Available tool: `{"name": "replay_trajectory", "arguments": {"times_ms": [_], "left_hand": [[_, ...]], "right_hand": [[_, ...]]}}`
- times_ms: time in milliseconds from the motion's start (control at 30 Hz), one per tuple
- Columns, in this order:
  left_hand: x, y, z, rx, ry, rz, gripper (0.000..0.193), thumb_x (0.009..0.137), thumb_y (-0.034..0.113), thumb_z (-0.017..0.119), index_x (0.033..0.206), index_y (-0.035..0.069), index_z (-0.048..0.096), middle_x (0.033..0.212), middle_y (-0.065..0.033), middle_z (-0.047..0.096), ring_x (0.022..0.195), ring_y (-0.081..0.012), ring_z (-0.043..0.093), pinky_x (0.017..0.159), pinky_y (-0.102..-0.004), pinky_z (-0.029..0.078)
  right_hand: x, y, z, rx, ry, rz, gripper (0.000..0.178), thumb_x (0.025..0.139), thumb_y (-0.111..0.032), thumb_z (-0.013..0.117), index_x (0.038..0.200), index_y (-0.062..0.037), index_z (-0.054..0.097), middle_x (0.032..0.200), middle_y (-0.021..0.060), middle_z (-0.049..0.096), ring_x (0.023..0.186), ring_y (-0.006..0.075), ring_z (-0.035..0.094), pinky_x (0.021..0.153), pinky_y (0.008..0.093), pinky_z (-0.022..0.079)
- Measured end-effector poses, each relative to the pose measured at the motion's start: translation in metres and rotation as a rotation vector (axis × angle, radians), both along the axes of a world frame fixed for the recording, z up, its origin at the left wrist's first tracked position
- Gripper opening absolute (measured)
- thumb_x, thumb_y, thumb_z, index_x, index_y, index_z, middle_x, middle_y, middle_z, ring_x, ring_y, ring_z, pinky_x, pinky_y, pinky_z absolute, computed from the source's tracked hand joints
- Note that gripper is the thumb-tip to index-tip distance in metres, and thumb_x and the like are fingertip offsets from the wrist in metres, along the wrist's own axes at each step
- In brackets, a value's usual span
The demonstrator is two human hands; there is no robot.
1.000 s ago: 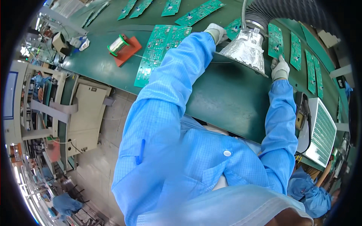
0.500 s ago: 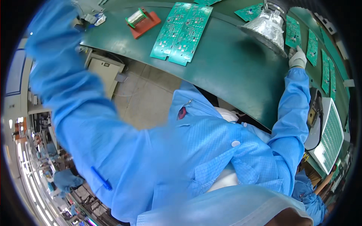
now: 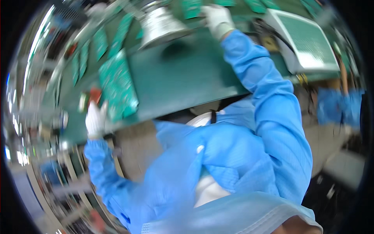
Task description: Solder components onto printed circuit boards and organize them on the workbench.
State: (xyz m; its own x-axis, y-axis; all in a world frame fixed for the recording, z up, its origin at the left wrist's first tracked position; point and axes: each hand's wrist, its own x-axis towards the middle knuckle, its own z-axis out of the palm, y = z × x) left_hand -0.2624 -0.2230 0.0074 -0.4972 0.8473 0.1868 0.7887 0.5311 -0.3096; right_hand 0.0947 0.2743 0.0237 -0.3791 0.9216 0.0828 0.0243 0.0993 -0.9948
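My left hand (image 3: 95, 120), in a white glove, is at the left end of the green bench with thumb and fingers apart. It is next to a green circuit board panel (image 3: 119, 84) and a red stand (image 3: 95, 94) with a wire spool (image 3: 83, 102). Nothing shows in its grasp. My right hand (image 3: 219, 20), also gloved, is at the far side of the bench. Its fingertips reach the right edge of a small green circuit board (image 3: 191, 8). Blur hides whether they grip it.
A foil-covered cone hood (image 3: 161, 24) hangs over the green bench (image 3: 183, 74). More green boards (image 3: 100, 42) lie along the back and left. A white box with a mesh face (image 3: 306, 41) stands at the right, and another person's blue sleeve (image 3: 339, 107) is beyond it.
The view has swung, shifting the bench across the picture. My left hand, outside the picture before, has come down beside the spool and panel. My right hand is still by a small board.
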Motion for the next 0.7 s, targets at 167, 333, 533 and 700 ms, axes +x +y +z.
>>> {"name": "replay_trajectory", "arguments": {"times_ms": [167, 333, 533, 700], "left_hand": [[0.052, 0.063, -0.011, 0.187, -0.270, 0.016, 0.054, 0.091, 0.044, 0.068, 0.123, 0.001, 0.058, 0.111, -0.0204, 0.068, 0.099, -0.0375, 0.067, 0.083, -0.0464, 0.053], [0.081, 0.086, -0.011, 0.130, -0.349, -0.064, 0.044, 0.089, 0.039, 0.073, 0.109, 0.003, 0.059, 0.105, -0.0160, 0.071, 0.088, -0.0375, 0.067, 0.075, -0.0461, 0.052], [0.182, 0.110, -0.003, 0.266, -0.236, -0.484, 0.047, 0.073, 0.027, 0.087, 0.113, 0.010, 0.068, 0.093, -0.0061, 0.068, 0.123, -0.0323, 0.057, 0.109, -0.0509, 0.039], [0.230, 0.143, -0.018, 0.267, -0.517, -0.692, 0.044, 0.066, 0.019, 0.090, 0.096, 0.008, 0.059, 0.130, -0.0085, 0.064, 0.127, -0.0375, 0.055, 0.111, -0.0574, 0.036]], "right_hand": [[0.129, -0.077, 0.104, 0.131, 0.182, -0.049, 0.041, 0.096, -0.021, 0.061, 0.131, 0.0007, 0.056, 0.082, 0.0068, 0.066, 0.059, 0.0123, 0.058, 0.052, 0.0261, 0.045], [0.280, -0.048, 0.127, 0.450, 0.002, -0.580, 0.036, 0.096, -0.020, 0.060, 0.127, -0.0006, 0.060, 0.082, 0.0055, 0.064, 0.059, 0.0113, 0.055, 0.053, 0.0232, 0.044], [0.410, 0.032, 0.088, 0.324, -0.347, -0.688, 0.031, 0.094, -0.017, 0.062, 0.120, -0.0014, 0.064, 0.077, 0.0044, 0.064, 0.067, 0.0143, 0.062, 0.058, 0.0235, 0.048], [0.511, 0.116, 0.020, 0.730, -1.447, -0.493, 0.031, 0.092, -0.025, 0.060, 0.110, -0.0025, 0.070, 0.092, 0.0093, 0.067, 0.081, 0.0232, 0.066, 0.072, 0.0339, 0.051]]}}
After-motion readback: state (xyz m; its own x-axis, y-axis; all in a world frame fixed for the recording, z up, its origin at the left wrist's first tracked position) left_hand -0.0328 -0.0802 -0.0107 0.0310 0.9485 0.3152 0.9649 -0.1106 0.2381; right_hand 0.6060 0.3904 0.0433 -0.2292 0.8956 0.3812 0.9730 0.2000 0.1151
